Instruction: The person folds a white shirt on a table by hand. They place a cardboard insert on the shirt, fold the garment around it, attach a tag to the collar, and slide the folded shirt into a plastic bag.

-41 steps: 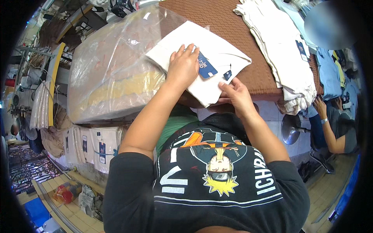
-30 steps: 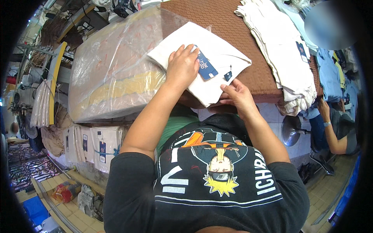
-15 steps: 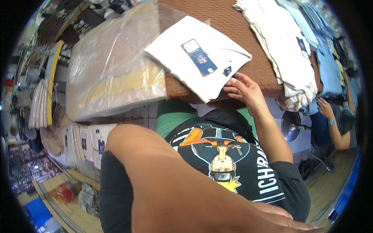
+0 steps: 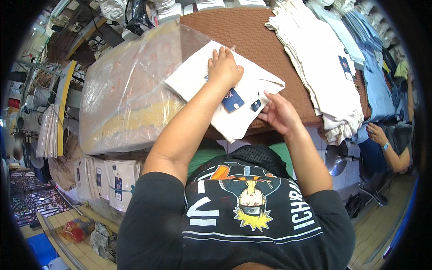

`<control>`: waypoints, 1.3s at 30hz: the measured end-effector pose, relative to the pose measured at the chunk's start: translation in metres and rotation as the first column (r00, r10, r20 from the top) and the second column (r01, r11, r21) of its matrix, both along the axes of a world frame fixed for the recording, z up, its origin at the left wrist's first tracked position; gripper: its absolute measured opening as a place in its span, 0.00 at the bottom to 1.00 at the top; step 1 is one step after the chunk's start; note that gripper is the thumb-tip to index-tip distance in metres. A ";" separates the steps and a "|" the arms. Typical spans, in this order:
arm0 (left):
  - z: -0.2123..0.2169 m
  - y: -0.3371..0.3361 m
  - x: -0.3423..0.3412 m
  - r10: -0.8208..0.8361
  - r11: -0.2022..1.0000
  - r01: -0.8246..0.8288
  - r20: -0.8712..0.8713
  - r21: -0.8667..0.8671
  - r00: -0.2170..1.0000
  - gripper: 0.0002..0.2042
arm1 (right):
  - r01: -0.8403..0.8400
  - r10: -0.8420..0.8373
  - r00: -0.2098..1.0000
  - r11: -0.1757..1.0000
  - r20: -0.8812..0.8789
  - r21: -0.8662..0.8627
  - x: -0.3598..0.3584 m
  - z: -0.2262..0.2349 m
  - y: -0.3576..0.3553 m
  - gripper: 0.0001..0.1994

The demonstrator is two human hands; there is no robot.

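Observation:
A folded white garment [image 4: 198,81] lies at the front edge of the brown-covered table [image 4: 252,36], one corner overhanging it. Flat on top of the garment, fingers a little spread, is my left hand [image 4: 225,69]; it partly covers a dark blue hang tag [image 4: 233,100]. My right hand [image 4: 281,112] is at the garment's right edge, thumb and fingers apart and touching the cloth. Beside that thumb, a small dark square tag [image 4: 256,105] hangs on a short black string.
To the left on the table is a large plastic-wrapped bundle [image 4: 130,85]. A stack of off-white folded garments [image 4: 315,63] lies at the right, with blue garments [image 4: 378,85] beyond. Another person's hand [image 4: 377,134] shows at far right. Tagged off-white garments [image 4: 123,180] sit below the bundle.
My left arm has swung up from the lower edge, and its hand now rests on the garment over the tag. My right hand stays at the garment's edge.

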State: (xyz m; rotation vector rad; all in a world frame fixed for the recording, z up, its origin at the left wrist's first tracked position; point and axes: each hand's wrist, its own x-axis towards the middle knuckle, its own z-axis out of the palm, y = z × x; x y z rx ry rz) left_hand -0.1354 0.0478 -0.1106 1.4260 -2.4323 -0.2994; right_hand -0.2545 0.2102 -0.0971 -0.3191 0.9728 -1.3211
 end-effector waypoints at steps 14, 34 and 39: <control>0.017 0.003 -0.003 -0.145 0.989 0.144 0.021 0.019 0.989 0.23 | 0.087 -0.090 0.965 0.996 -0.248 -0.021 0.031 -0.016 -0.022 0.13; 0.033 0.063 0.150 -0.081 0.995 0.052 -0.354 -0.088 0.932 0.20 | -0.055 0.054 0.993 0.998 -0.101 -0.006 0.058 -0.004 -0.010 0.22; 0.011 0.072 0.168 -0.081 0.978 0.023 -0.278 -0.205 0.957 0.20 | -0.090 0.091 0.983 0.996 -0.160 0.010 0.070 -0.002 -0.011 0.17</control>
